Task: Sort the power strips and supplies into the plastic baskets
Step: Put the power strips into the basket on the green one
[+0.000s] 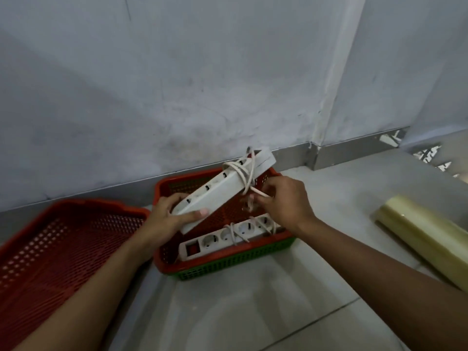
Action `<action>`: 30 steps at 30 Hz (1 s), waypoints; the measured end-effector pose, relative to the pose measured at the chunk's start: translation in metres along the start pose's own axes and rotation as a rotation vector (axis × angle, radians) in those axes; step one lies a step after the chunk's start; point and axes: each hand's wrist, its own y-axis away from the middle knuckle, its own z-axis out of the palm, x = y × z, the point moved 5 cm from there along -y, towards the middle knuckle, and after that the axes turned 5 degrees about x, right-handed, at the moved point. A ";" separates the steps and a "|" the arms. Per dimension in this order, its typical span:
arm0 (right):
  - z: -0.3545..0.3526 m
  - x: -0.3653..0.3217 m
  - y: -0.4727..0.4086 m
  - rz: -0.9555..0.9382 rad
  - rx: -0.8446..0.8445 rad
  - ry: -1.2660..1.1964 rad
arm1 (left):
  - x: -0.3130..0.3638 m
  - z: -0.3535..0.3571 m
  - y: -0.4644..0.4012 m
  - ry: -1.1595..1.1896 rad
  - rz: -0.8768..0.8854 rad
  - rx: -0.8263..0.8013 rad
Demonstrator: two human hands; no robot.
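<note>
- Head view: the held power strip (217, 191) hangs tilted above the red basket (167, 252), its far end raised toward the wall (177, 97) and its near end low on the left.
- The left hand (167, 216) grips the low end, thumb lying along the side face and fingers curled beneath. The right hand (286, 201) pinches the loose cord (243, 173) just beside the strip; its fingertips are blurred, so the exact pinch is hard to read.
- A second power strip (228, 236) with a red switch already lies along the near side of that basket, its cord looped over it.
- Handling, as a judgement: the strip is a stiff, light plastic bar with smooth faces, so it should carry safely from one end. The cord is limp and springy, wrapped only loosely, and will likely uncoil or snag unless pinned against the body.
- The best hold looks to be around the middle, fingers trapping the cord loops against the casing.
- Room: the basket's open floor lies behind the resting strip, toward the wall. The held strip looks about as long as the basket, so it should go in parallel to the other one, not crossways.
- The red basket sits nested in a green basket (240, 264), so its rim is slightly raised; the perforated walls could catch the plug or cord.
- Another red basket (63, 249) stands to the left, and a translucent roll (425, 236) lies well apart to the right on the floor (253, 312).
</note>
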 end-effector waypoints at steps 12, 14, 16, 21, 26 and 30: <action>0.072 0.053 0.033 -0.078 -0.375 0.344 | -0.046 0.050 -0.058 -0.853 0.143 -0.332; 0.072 0.059 0.032 -0.080 -0.393 0.333 | -0.049 0.059 -0.057 -0.904 0.133 -0.264; 0.071 0.061 0.035 -0.088 -0.399 0.333 | -0.049 0.066 -0.050 -0.985 0.088 -0.200; 0.053 0.065 0.055 -0.113 -0.304 0.277 | -0.024 0.083 -0.012 -0.738 0.030 -0.031; 0.001 0.095 0.102 -0.051 -0.219 0.272 | 0.032 0.144 0.062 -0.612 0.264 -0.084; -0.059 0.148 0.143 0.134 -0.148 0.315 | 0.074 0.209 0.114 -0.559 0.334 -0.324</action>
